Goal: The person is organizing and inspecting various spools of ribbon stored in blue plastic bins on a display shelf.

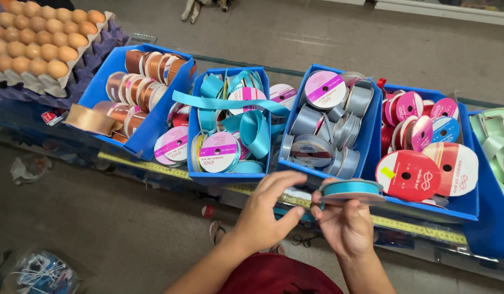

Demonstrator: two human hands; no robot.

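Teal ribbon on a flat spool (351, 189) sits in my right hand (345, 224), low and right of centre in the frame, fingertips pinched around its rim from below. The spool lies nearly level, its round faces up and down, so its axle points straight up. My left hand (261, 215) is just beside it on the left, fingers half spread and stretched toward the spool's edge, thumb below; whether the fingertips touch the ribbon I cannot tell.

Directly above the hands in the frame run the blue bins: grey spools in the grey-ribbon bin (371, 130) straight above the held spool, teal ones in the teal-ribbon bin (193, 147) to the upper left, red and pink in the red-ribbon bin (453, 209) to the right (all packed fairly full). A yellow measuring tape (415, 227) runs along the counter edge, passing just behind my hands. An egg tray (91, 46) fills the upper left corner. Open room lies below and left, over the bare grey floor (126, 228).
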